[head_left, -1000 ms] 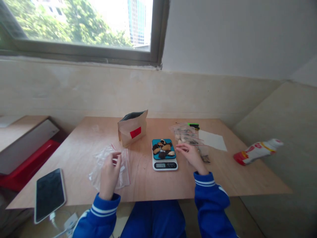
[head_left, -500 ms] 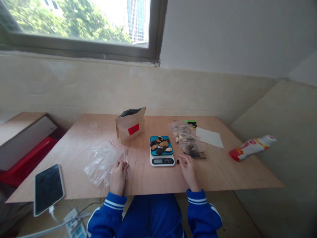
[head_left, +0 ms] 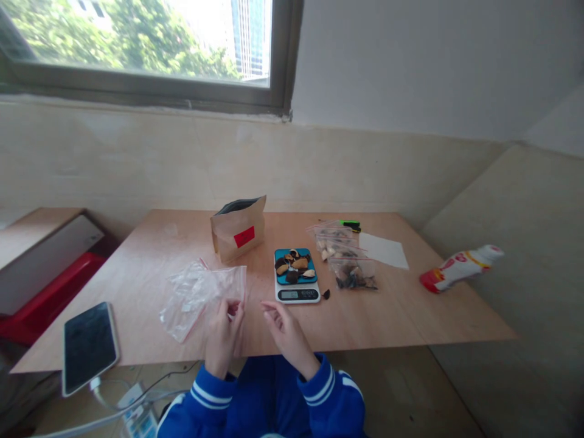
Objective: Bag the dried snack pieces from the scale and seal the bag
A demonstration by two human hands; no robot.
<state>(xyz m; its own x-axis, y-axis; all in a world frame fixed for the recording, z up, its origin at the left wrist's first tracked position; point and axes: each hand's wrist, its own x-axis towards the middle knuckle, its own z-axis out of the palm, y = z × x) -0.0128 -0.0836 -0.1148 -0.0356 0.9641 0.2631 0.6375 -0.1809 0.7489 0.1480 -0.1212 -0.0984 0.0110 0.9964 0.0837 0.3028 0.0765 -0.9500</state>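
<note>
My left hand [head_left: 223, 331] pinches the near corner of a clear zip bag [head_left: 225, 286] with a red strip, lifted off a loose pile of clear bags [head_left: 185, 298]. My right hand [head_left: 283, 325] hovers just right of it, fingers curled and apart, holding nothing. Beyond them a small white scale [head_left: 296, 283] with a blue top carries several dark and tan pieces. One dark piece [head_left: 326, 294] lies on the table beside the scale. Filled zip bags [head_left: 347, 258] lie to the right.
A brown paper pouch [head_left: 238, 234] with a red label stands open behind the scale. A white sheet [head_left: 383, 250] and a green marker [head_left: 351, 225] lie at the back right, a phone [head_left: 88, 345] at the near left edge. A red-and-white bottle [head_left: 460, 267] rests off the table's right side.
My right hand left the filled bags and the dark piece by the scale and came left toward my left hand. My left hand raised one clear bag from the pile.
</note>
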